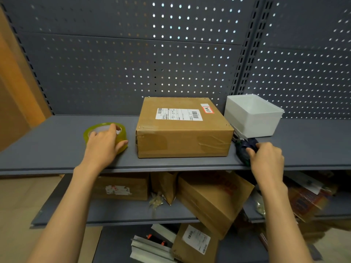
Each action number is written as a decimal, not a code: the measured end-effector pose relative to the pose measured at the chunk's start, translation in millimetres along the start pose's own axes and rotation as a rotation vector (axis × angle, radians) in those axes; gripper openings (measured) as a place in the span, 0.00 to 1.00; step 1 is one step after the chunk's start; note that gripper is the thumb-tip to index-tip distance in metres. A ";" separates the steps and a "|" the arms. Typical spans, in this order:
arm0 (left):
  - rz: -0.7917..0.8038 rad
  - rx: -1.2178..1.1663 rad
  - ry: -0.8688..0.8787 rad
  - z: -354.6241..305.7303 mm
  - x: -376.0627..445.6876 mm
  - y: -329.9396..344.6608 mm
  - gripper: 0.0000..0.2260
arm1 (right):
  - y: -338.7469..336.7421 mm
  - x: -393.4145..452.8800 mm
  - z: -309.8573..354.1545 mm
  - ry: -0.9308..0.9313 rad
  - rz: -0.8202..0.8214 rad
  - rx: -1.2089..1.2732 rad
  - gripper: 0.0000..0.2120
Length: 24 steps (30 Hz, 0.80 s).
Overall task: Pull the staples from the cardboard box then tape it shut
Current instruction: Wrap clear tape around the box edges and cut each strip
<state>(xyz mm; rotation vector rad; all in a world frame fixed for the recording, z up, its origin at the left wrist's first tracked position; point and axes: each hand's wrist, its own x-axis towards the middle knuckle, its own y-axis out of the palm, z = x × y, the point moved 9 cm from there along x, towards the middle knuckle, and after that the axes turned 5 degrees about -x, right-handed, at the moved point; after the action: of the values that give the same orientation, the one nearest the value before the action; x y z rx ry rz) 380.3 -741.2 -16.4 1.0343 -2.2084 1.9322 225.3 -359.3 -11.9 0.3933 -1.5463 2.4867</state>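
A closed brown cardboard box with a white shipping label lies on the grey shelf, in the middle. Left of it stands a yellow-green roll of clear tape; my left hand lies over the roll, fingers over its top and thumb curled round its right side. Right of the box lie pliers with dark blue-green handles, their jaws pointing back toward the box's corner. My right hand has its fingers curled round the pliers' handles at the shelf's front edge.
A white plastic bin sits behind the pliers at the back right. A grey pegboard wall backs the shelf. Lower shelves hold several cardboard boxes, bags and metal strips. An orange wall stands at the far left.
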 end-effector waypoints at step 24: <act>-0.161 -0.428 0.183 -69.2 -30.2 -38.7 0.16 | -29.1 -51.9 133.8 -0.619 -0.362 0.222 0.12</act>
<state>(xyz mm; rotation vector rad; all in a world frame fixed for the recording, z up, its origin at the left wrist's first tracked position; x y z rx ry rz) 395.7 -666.0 20.0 0.8932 -2.2149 1.3451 299.7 -467.7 52.6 1.4473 -1.2046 2.3549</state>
